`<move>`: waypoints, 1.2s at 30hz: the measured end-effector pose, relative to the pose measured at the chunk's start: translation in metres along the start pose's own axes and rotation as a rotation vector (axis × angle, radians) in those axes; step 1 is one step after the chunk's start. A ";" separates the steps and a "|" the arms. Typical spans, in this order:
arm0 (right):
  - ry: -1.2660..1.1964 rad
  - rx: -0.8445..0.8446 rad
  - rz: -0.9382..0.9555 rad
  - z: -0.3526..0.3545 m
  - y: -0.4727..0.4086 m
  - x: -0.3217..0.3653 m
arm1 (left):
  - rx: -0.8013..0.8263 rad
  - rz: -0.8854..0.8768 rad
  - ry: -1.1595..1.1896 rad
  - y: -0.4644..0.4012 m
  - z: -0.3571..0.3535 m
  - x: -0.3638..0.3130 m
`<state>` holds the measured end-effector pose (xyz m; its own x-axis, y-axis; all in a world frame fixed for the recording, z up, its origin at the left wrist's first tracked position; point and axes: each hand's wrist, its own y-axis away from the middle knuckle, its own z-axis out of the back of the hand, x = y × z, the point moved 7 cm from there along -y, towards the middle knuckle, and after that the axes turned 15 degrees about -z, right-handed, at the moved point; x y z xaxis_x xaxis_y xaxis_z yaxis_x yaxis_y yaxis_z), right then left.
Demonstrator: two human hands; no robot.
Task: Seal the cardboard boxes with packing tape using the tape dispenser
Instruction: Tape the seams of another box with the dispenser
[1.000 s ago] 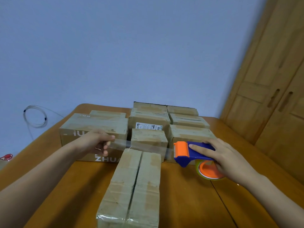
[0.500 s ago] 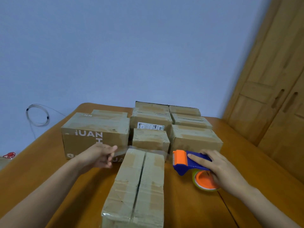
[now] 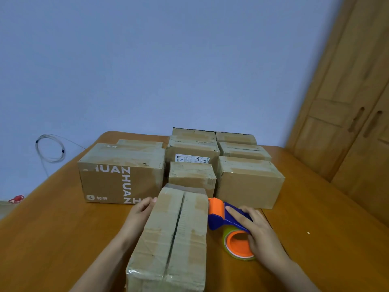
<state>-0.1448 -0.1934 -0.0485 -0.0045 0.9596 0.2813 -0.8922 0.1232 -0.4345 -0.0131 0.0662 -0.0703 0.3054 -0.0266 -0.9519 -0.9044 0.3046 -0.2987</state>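
A long cardboard box (image 3: 172,234) lies lengthwise in front of me, its two top flaps meeting at a dark centre seam. A clear tape strip (image 3: 185,188) lies across its far top edge. My left hand (image 3: 140,209) presses against the box's left side near that far end. My right hand (image 3: 255,230) grips the blue and orange tape dispenser (image 3: 225,216), whose orange head touches the box's right side. The orange-cored tape roll (image 3: 237,245) sits under my palm, close to the table.
Several taped cardboard boxes stand behind, the large ZHUANZHUAN box (image 3: 120,175) at left and a plain box (image 3: 248,182) at right. The wooden table (image 3: 52,239) stretches left and right. A wooden wardrobe (image 3: 347,112) stands at right; a coiled wire (image 3: 49,148) hangs on the wall.
Both hands came down and toward the box, laying the stretched tape over its far end. My left hand moved onto the left side, and the dispenser reached the right side.
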 end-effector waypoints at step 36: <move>0.136 -0.076 -0.257 -0.005 0.053 0.093 | 0.558 0.188 -1.067 0.006 -0.029 -0.112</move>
<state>-0.1906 -0.0958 -0.0498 0.2823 0.9190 0.2751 -0.8200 0.3800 -0.4280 -0.0610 0.0432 0.0326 0.5123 0.7780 -0.3637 -0.7889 0.5937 0.1589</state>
